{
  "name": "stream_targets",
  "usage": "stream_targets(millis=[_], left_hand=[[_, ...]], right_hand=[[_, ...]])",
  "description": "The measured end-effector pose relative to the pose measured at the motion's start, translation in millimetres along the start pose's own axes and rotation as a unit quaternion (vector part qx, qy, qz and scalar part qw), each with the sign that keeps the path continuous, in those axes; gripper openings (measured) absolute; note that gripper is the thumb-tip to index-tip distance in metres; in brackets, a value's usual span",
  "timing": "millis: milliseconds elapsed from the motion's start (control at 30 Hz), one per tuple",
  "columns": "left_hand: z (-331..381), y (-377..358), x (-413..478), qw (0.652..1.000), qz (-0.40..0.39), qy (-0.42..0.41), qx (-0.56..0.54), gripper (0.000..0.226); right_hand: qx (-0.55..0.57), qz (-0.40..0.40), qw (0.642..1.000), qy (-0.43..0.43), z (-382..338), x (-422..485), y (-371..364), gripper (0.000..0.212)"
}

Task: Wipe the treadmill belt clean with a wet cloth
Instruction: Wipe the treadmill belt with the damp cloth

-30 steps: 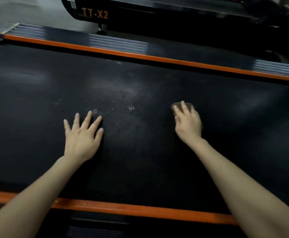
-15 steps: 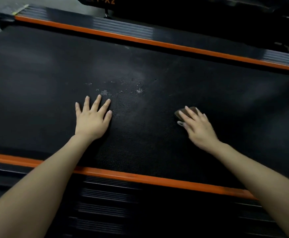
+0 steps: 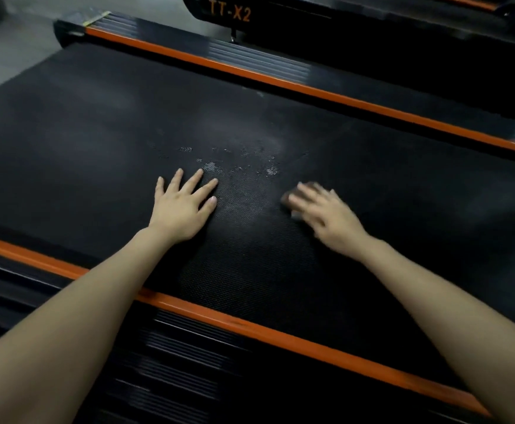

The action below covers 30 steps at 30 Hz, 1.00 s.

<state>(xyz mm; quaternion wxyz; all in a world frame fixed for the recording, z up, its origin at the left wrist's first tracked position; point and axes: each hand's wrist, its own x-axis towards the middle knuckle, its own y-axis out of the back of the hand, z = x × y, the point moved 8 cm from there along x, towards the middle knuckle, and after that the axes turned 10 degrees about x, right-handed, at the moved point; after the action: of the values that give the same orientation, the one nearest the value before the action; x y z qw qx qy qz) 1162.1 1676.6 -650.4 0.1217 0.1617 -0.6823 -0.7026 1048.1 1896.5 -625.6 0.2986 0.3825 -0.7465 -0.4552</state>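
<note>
Black treadmill belt [image 3: 97, 133] looks only partly wiped: your right hand [image 3: 326, 215], blurred, presses the dark cloth [image 3: 289, 199] under straight fingers near pale specks [image 3: 238, 162] left to clear, left hand [image 3: 182, 206] splayed flat beside them.

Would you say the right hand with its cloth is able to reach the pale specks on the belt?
Probably yes: the specks lie on open belt just beyond and left of the right hand; the left hand rests flat beside them, not over them.

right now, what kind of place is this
Probably a gym or fitness showroom: a black treadmill belt with an orange side rail, and a second machine marked TT-X2 close behind it.
</note>
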Motion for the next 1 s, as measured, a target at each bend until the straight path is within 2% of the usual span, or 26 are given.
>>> stream_targets(millis=[67,133,233,300,367,433,467,500,567,633,667,700,767,800,867,933,1000], left_hand=[[-2,2,2,1.0,-0.002,-0.006,-0.005,0.047],[-7,6,5,1.0,-0.005,-0.011,-0.018,0.045],[-17,15,7,0.996,0.016,0.016,-0.082,0.042],[-21,21,9,0.994,0.043,0.021,-0.093,0.04],[-24,21,9,0.995,0.053,0.009,-0.088,0.04],[-29,22,11,0.994,0.06,0.0,-0.088,0.04],[-34,23,12,0.994,0.065,-0.002,-0.083,0.04],[-38,24,13,0.995,0.069,-0.001,-0.073,0.04],[-47,24,16,0.996,0.069,0.003,-0.047,0.041],[-56,23,21,0.997,0.071,0.001,-0.031,0.042],[-59,23,25,0.997,0.072,-0.002,-0.028,0.043],[-63,24,30,0.997,0.074,-0.003,-0.027,0.043],[-70,25,40,0.996,0.08,-0.006,-0.024,0.043],[-73,26,46,0.996,0.084,-0.008,-0.02,0.044],[-75,25,60,0.997,0.078,-0.019,-0.015,0.044],[-75,24,73,0.997,0.069,-0.034,-0.017,0.045],[-73,21,84,0.997,0.062,-0.052,-0.013,0.046]], right_hand=[[-0.017,0.053,0.993,-0.102,4,33,0,0.042],[-0.022,0.071,0.993,-0.097,-16,47,-12,0.041],[-0.036,0.046,0.994,0.097,-80,23,-42,0.045],[-0.029,-0.032,0.973,0.225,-116,-15,-58,0.049],[0.005,-0.114,0.943,0.311,-124,-43,-57,0.048],[0.009,-0.153,0.927,0.342,-106,-41,-47,0.042],[-0.003,-0.134,0.937,0.323,-89,-26,-41,0.04],[-0.009,-0.096,0.958,0.268,-65,-3,-32,0.039],[-0.008,0.006,0.995,0.096,-20,44,-12,0.039],[-0.015,0.07,0.995,-0.075,0,74,-9,0.04],[-0.03,0.09,0.989,-0.115,-6,81,-14,0.041],[-0.042,0.104,0.988,-0.106,-23,83,-23,0.042],[-0.032,0.082,0.996,0.032,-82,70,-49,0.046],[-0.029,0.045,0.992,0.114,-110,51,-64,0.046],[-0.014,-0.053,0.973,0.222,-145,4,-74,0.047],[0.007,-0.123,0.954,0.275,-137,-21,-61,0.044],[-0.011,-0.128,0.957,0.26,-101,-19,-44,0.041]])
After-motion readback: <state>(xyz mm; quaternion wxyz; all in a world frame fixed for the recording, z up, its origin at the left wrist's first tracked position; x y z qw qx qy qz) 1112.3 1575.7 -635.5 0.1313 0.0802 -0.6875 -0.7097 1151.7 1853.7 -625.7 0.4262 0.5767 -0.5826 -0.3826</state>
